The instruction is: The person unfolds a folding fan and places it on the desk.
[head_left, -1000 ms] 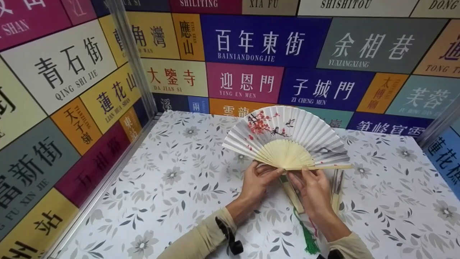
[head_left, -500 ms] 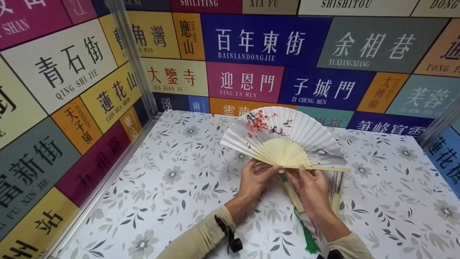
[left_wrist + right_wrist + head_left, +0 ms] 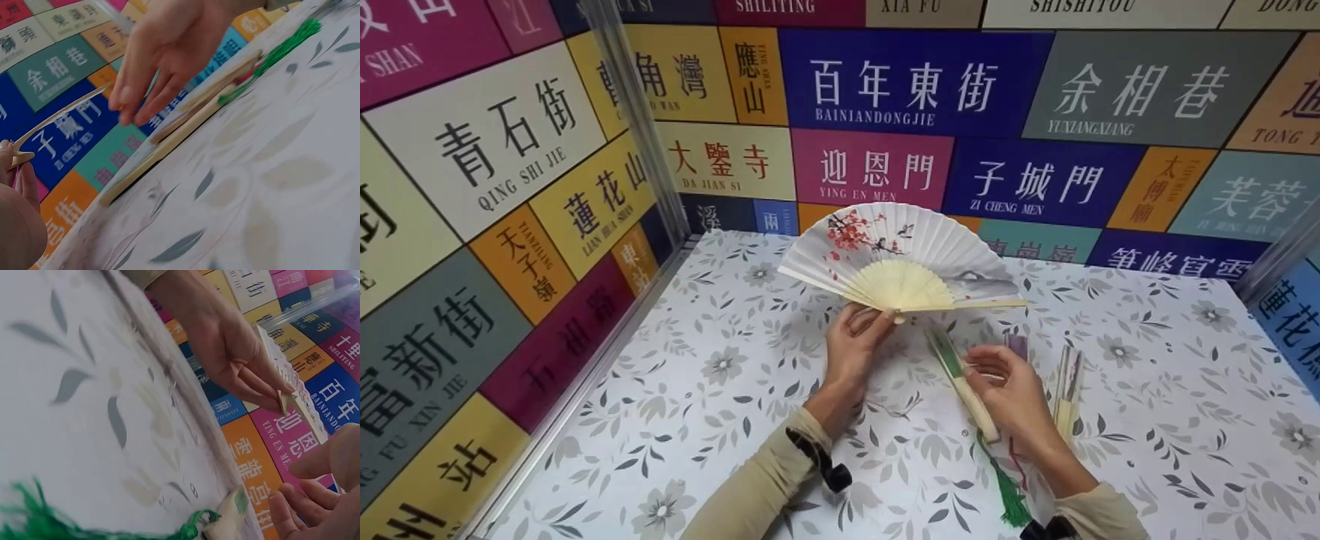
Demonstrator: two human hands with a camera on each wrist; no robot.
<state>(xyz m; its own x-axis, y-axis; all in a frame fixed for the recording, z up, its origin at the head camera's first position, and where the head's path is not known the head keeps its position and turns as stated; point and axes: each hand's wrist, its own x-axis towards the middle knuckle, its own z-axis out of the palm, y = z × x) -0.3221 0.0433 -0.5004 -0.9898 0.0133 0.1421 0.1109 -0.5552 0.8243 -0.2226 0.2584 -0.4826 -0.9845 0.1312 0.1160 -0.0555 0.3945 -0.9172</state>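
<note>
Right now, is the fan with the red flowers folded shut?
No, the white folding fan is spread wide, its pale ribs fanned out and its red blossoms showing.

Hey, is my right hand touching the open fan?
Apart: the head view shows bare tablecloth between the right hand and the open fan.

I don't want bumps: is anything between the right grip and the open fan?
Nothing visible: just a gap separates the right grip from the open fan, which the left grip pinches. The green fan lies lower, on the table.
</note>
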